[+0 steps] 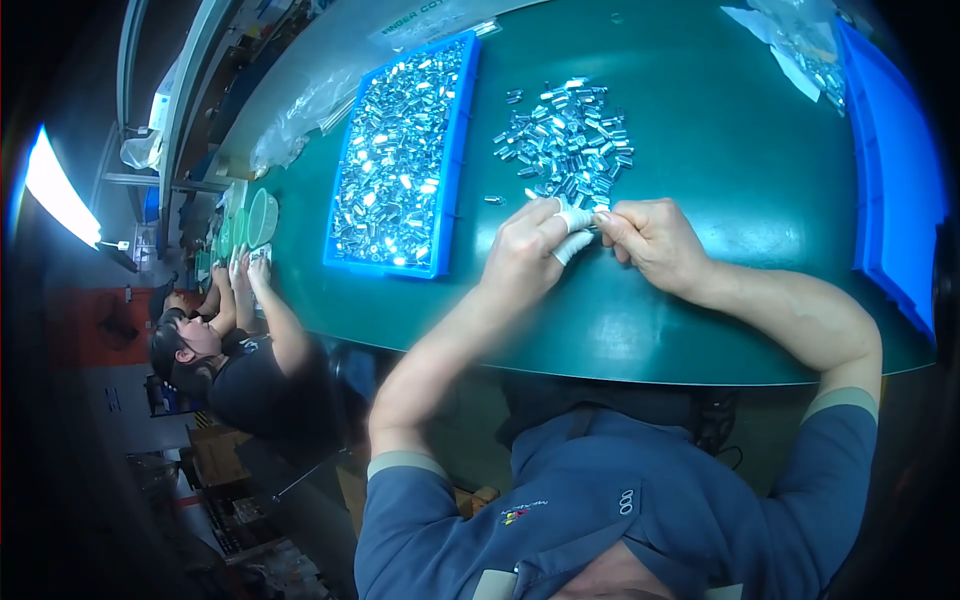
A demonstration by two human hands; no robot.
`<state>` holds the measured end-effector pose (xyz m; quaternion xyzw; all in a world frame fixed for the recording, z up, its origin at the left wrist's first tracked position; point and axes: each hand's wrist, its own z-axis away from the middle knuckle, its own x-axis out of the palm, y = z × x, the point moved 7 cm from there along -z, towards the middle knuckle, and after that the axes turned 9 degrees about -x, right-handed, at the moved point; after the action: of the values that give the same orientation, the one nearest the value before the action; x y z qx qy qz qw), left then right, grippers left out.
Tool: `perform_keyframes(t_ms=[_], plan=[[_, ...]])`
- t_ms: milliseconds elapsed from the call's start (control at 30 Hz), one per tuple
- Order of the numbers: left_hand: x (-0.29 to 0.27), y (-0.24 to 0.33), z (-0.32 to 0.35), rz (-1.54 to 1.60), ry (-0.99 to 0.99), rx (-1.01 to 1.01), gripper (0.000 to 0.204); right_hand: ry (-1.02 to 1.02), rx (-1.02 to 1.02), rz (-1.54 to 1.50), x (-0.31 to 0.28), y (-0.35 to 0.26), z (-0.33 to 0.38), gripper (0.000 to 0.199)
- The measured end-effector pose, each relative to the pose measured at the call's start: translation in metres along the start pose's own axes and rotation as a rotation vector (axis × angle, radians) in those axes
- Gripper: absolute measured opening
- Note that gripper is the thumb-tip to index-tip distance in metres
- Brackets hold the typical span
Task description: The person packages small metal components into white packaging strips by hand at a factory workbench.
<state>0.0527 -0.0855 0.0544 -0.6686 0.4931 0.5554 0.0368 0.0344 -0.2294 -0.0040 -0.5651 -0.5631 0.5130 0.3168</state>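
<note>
My left hand (528, 245), with white finger covers (574, 222) on some of its fingers, is closed in a pinch. Its fingertips meet those of my right hand (655, 242), which is bare and also pinched. Whatever lies between the fingertips is too small and covered to make out. Just beyond both hands, a loose pile of small shiny metal cylinders (572, 140) is spread on the green tabletop (700, 130). One lone metal cylinder (494, 200) lies left of the pile. To the left, a blue tray (447, 200) is full of similar metal pieces.
A second blue tray (890, 170) stands at the table's right edge, near a clear plastic bag (800, 45). More clear plastic bags (285, 140) lie at the far left. Two people (240, 365) work at the left end, beside a greenish bowl (262, 218).
</note>
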Motion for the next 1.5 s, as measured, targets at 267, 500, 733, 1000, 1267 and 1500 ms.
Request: perform_keyframes(t_ms=[267,500,733,1000,1267,1500], plan=[[-0.064,-0.044,-0.006,-0.261,0.091,-0.026,0.022,0.131,0.107,-0.177,-0.013,0.011,0.000,0.042],[-0.174,-0.166,-0.039,-0.541,0.236,-0.384,0.022,0.057,0.017,-0.101,-0.002,0.003,0.001,0.041],[-0.106,-0.119,-0.046,-0.481,0.023,-0.185,0.029,0.049,0.076,-0.085,-0.005,0.002,-0.002,0.042],[-0.043,-0.087,0.000,-0.453,-0.243,-0.169,0.029,0.027,0.044,-0.096,-0.003,0.004,-0.002,0.037],[-0.011,-0.067,0.030,0.801,-0.030,-0.768,0.029,0.043,-0.062,-0.080,-0.004,-0.010,-0.001,0.035],[0.022,-0.060,0.041,1.112,0.089,-0.774,0.020,0.058,0.020,-0.083,-0.007,0.001,0.002,0.027]])
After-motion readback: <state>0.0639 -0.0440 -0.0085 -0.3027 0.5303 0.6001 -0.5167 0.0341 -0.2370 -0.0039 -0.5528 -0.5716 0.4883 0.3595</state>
